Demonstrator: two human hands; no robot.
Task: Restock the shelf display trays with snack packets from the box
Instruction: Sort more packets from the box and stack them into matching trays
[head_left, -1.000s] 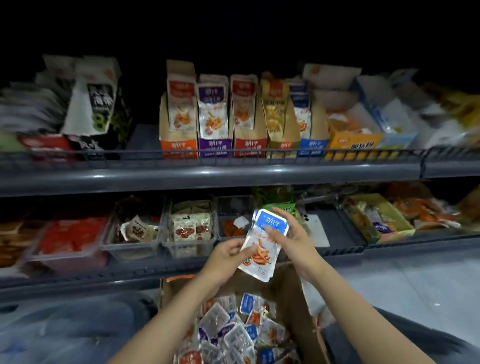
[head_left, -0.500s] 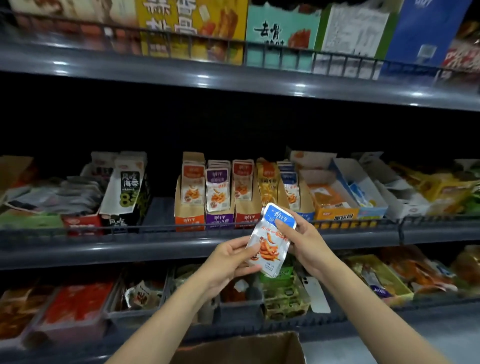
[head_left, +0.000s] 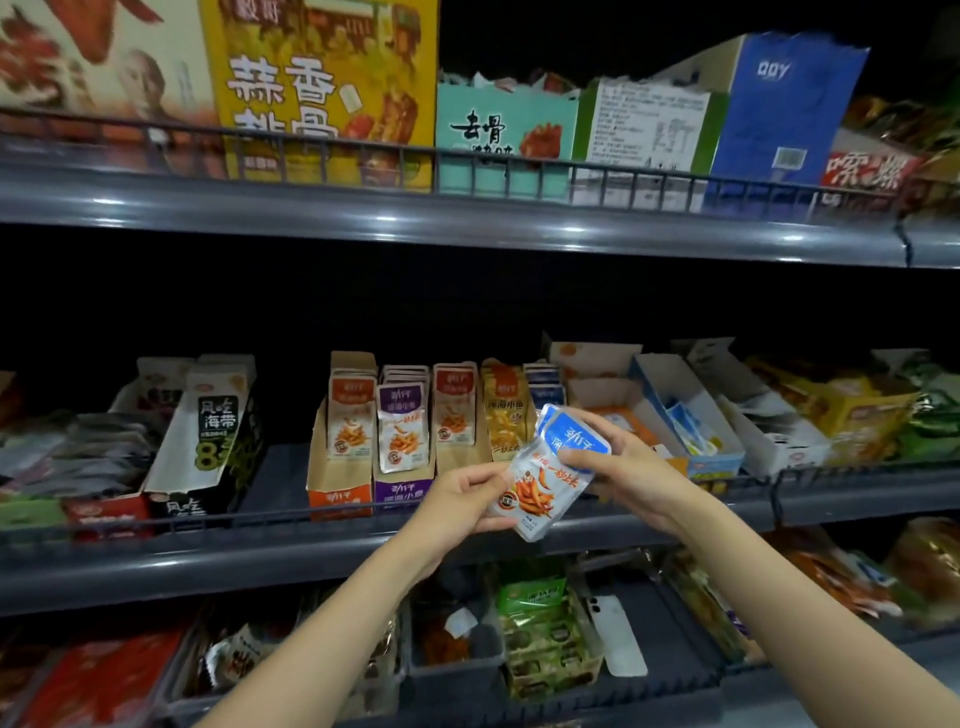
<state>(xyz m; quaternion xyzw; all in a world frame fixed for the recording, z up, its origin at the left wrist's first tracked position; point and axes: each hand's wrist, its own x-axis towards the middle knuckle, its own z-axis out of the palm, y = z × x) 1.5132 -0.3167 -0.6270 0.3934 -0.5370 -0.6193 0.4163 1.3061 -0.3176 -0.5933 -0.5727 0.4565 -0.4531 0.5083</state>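
At centre frame we see two hands on one small stack of blue-topped snack packets (head_left: 540, 491). The left hand (head_left: 460, 501) pinches the lower left edge with curled fingers. The right hand (head_left: 626, 467) clasps the top, thumb across the blue band. We make out two packet tops; beyond that we cannot tell. Just behind, on the middle shelf (head_left: 208, 566), five upright display trays (head_left: 402, 491) stand side by side: orange, purple, red, yellow, blue. Lower, right of centre, one white phone (head_left: 618, 636) lies on the bottom shelf (head_left: 672, 642).
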